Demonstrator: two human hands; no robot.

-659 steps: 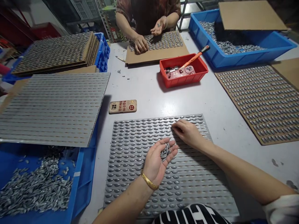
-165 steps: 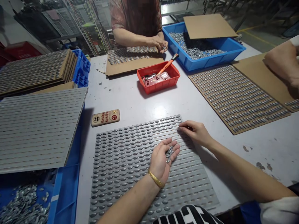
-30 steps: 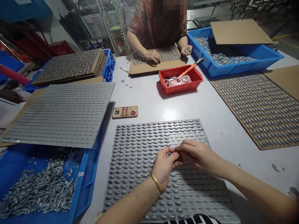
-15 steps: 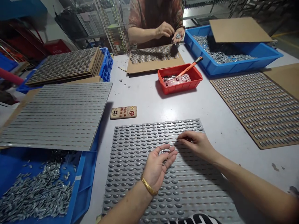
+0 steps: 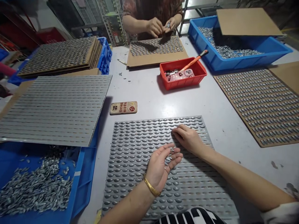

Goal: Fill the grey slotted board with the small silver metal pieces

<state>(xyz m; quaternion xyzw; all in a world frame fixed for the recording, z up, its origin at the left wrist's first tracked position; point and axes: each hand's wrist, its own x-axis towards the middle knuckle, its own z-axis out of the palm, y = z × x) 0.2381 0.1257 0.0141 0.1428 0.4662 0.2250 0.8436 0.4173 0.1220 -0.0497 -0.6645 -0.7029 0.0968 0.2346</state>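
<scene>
My left hand (image 5: pixel 158 166), with a gold bracelet (image 5: pixel 151 186) at its wrist, is palm up and cupped around several small oval metal pieces (image 5: pixel 168 160). It hovers over a grey slotted board (image 5: pixel 201 183). Rows of the same shiny leaf-shaped pieces stand in the board's left and far parts, while the near right part shows bare slots. My right hand (image 5: pixel 188 138) is closed in a pinch, fingertips down at the board just beyond my left fingers. Whatever those fingertips hold is hidden behind the hand.
To the left, another slotted board (image 5: pixel 53 109) lies across a blue bin (image 5: pixel 85 177) of loose pieces. A phone (image 5: pixel 123 108) and a red tray (image 5: pixel 187 83) are beyond my board. A filled brown board (image 5: pixel 259 105) lies right. Across the table a co-worker's hands (image 5: pixel 155 28) work above another board.
My right hand has shifted slightly left and away from me along the board, its fingertips now pressed together. My left hand's fingers have opened a little, showing more of the pieces.
</scene>
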